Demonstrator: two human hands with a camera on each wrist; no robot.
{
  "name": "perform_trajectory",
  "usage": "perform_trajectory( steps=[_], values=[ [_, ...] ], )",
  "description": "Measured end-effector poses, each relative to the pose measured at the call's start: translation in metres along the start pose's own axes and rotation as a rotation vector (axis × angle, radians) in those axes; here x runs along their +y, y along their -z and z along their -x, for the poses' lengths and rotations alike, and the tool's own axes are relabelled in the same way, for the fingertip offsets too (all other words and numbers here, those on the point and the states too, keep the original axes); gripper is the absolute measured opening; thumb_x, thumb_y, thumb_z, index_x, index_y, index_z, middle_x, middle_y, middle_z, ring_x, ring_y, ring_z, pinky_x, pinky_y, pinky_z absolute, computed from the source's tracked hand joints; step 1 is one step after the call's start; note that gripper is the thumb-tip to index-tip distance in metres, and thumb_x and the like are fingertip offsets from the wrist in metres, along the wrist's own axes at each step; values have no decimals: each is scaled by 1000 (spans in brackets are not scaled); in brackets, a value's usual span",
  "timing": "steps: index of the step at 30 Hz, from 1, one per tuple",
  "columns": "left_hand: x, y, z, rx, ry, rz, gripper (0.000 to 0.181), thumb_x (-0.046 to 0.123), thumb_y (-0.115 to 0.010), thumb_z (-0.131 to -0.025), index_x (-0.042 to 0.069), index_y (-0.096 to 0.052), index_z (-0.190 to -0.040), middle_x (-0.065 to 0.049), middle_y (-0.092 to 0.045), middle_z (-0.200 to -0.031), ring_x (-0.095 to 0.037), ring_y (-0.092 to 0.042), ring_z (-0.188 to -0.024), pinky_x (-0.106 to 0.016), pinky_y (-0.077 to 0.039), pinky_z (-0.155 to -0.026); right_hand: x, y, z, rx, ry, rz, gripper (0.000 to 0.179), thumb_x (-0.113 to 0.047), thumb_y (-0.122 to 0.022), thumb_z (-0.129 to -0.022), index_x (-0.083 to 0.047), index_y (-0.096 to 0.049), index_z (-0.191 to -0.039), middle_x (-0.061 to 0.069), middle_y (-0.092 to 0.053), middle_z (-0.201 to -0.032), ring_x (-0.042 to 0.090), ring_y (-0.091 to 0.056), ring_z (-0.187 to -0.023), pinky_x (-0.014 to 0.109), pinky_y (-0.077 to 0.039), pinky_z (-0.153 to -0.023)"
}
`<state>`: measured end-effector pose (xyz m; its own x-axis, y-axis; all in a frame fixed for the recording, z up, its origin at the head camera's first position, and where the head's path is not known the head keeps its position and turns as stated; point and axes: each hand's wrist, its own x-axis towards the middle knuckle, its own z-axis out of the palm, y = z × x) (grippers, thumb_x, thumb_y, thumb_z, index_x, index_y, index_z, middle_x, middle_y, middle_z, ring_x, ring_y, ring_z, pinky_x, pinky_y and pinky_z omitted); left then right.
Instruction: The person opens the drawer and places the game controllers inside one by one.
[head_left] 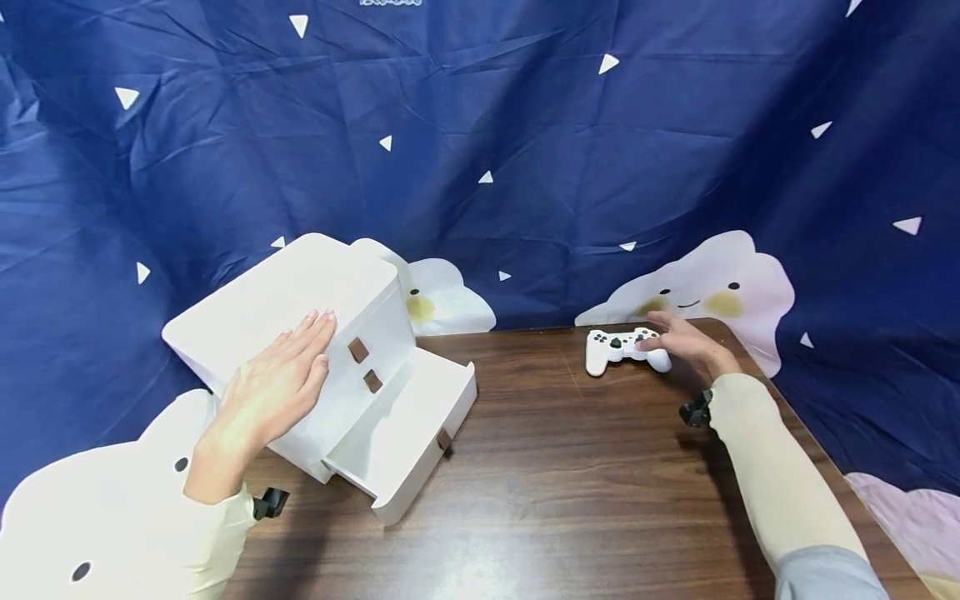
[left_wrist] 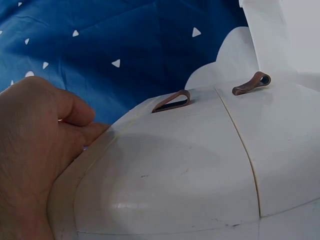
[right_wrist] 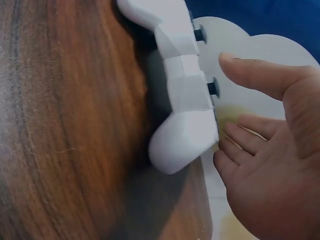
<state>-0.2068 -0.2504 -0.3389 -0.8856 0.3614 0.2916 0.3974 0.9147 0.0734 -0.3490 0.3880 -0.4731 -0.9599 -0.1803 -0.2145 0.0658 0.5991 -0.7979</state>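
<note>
A white game controller with dark thumbsticks lies on the table at the back right. My right hand is at its right side, thumb and fingers spread apart; the right wrist view shows a gap between thumb and fingers beside the controller. On the left stands a white drawer cabinet with brown loop handles. Its bottom drawer is pulled out and the inside looks bare. My left hand lies flat over the cabinet's top, fingers straight; in the left wrist view the hand is along the cabinet's edge.
The brown wooden table spreads between cabinet and controller, its right edge running below my right forearm. A blue cloth with white triangles and clouds hangs behind. The open drawer juts out toward the table's middle.
</note>
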Motion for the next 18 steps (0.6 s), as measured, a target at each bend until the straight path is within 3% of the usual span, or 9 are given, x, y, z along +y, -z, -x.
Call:
perform_trajectory(
  steps=[5,13,18],
  values=[
    [0,-1,-1,5,-14,-4,55,28,-37,-114,11,-37,-166,-8,-37,-173,-30,-35,-161,-55,-33,-131,7,-7,-2,2,-18,31,104,-20,-76,-95,11,-7,-166,36,-8,-173,54,-5,-162,69,-10,-133],
    [-1,-2,0,15,-25,-11,55,27,-38,-114,10,-38,-166,-8,-38,-172,-30,-37,-160,-55,-35,-130,18,-18,-5,76,20,105,98,-14,-81,-88,10,-23,-163,40,-24,-167,53,-27,-154,66,-21,-130],
    [-1,-2,0,18,-24,-9,55,27,-38,-114,10,-39,-166,-8,-39,-172,-30,-37,-160,-55,-35,-130,21,-24,-3,99,16,92,99,-12,-84,-85,12,-26,-162,42,-24,-166,52,-28,-151,65,-22,-129]
  ],
)
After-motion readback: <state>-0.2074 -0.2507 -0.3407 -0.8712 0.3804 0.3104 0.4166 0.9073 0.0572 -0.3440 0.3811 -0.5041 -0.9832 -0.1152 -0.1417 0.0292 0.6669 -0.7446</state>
